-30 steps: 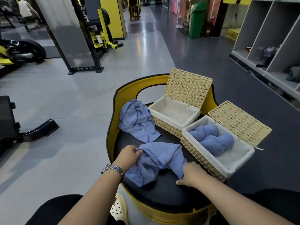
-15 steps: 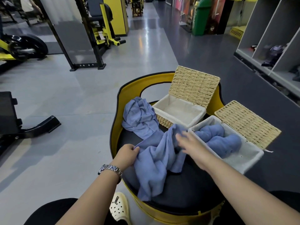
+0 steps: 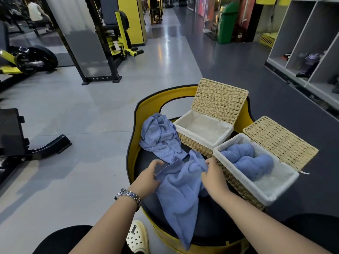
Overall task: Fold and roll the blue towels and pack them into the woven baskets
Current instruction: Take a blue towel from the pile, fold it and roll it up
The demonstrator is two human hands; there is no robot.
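A person sits at a round black stool seat [image 3: 211, 222] with a yellow rim, seen from their own head looking down. Both hands hold one blue towel [image 3: 180, 191] spread loosely over the seat.

The left hand [image 3: 146, 177] grips the towel's left edge, fingers curled round the cloth. The right hand [image 3: 213, 177] pinches the bunched upper right part of the towel, fingers curled, just beside the near basket [image 3: 260, 194]. The towel lies between the two hands and sags below them; its long lower end trails over the front edge of the seat.

Behind the towel, at the far left of the seat, a second towel [image 3: 159, 138] sits in a crumpled heap, unfolded. To the right of that heap stands the far basket [image 3: 203, 132], lid up, its white lining showing nothing inside. The near basket, to the right of the held towel, has its lid open and holds two rolled towels [image 3: 247, 159] at its far end.

What could go wrong: the hanging end may pull the towel off the seat if either grip loosens. The cloth is bunched and twisted at the right hand, so a fold started now would likely come out uneven. The right hand is also close enough to the near basket to nudge it.
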